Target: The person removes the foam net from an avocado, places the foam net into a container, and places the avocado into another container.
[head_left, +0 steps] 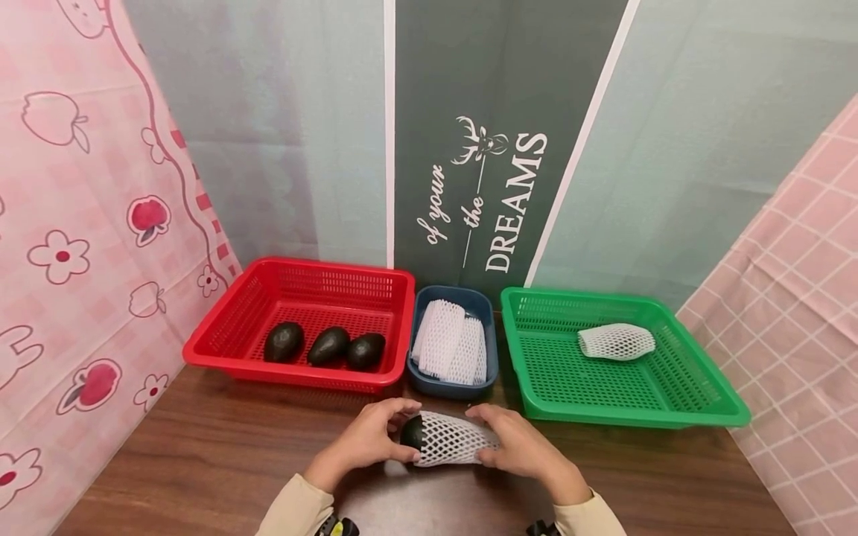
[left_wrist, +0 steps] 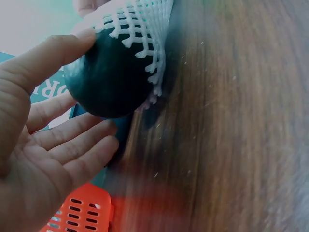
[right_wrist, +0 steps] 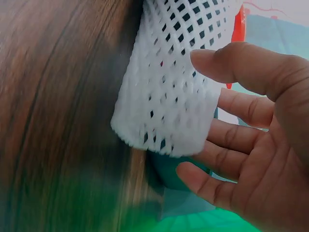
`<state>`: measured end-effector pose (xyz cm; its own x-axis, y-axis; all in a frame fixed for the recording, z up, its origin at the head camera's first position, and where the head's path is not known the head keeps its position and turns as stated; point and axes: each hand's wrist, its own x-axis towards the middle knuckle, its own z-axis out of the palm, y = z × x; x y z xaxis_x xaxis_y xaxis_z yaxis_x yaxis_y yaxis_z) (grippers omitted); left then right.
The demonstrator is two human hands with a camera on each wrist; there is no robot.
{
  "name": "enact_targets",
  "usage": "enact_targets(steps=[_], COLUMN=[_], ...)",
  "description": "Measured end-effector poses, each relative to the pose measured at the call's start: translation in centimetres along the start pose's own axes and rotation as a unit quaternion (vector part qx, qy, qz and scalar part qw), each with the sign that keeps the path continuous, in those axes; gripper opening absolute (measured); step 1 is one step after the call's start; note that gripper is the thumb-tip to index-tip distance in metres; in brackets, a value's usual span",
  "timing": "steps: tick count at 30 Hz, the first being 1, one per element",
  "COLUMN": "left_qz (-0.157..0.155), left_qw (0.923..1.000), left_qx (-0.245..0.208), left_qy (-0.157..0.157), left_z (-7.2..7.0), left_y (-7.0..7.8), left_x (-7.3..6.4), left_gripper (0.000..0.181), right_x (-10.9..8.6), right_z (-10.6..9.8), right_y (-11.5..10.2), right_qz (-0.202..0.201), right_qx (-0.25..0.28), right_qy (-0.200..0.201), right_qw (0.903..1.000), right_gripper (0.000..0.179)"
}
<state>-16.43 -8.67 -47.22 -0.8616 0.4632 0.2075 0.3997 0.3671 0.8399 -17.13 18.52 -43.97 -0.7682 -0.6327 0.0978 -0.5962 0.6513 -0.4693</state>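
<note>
Cream sleeves lie nearest, the left hand grasping an avocado by its bare end near the blue bin, its rest inside a foam net whose tail the right hand pinches, and gentle, even tugging, I'd say, should seat it without tearing.

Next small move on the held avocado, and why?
I'd probably ease the white foam net a bit further over the avocado: its dark end is bare by the left hand, while the net's other end, by the right hand, looks unfilled.
</note>
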Motion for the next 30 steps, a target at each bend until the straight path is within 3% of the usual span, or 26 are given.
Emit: enact_targets(steps=[8,17,30], left_qz=[0.003,-0.011,-0.014], left_qw=[1.0,0.9999,0.999], left_qx=[0.0,0.011,0.041], left_qy=[0.002,0.001,0.0], left_z=[0.8,1.0,0.9], left_y=[0.0,0.2,0.2], left_x=[0.2,0.2,0.4], left_gripper=[0.06,0.057,0.058], right_x=[0.9,1.2,0.9], right_z=[0.8,1.1,0.8], right_y=[-0.5,-0.7,-0.3], right_qz=[-0.03,-0.032,-0.036], right_qx=[0.007,0.017,0.035], right_qy=[0.007,0.028,0.027], right_qw=[0.9995,0.999,0.9984], right_gripper=[0.042,0.03,0.021])
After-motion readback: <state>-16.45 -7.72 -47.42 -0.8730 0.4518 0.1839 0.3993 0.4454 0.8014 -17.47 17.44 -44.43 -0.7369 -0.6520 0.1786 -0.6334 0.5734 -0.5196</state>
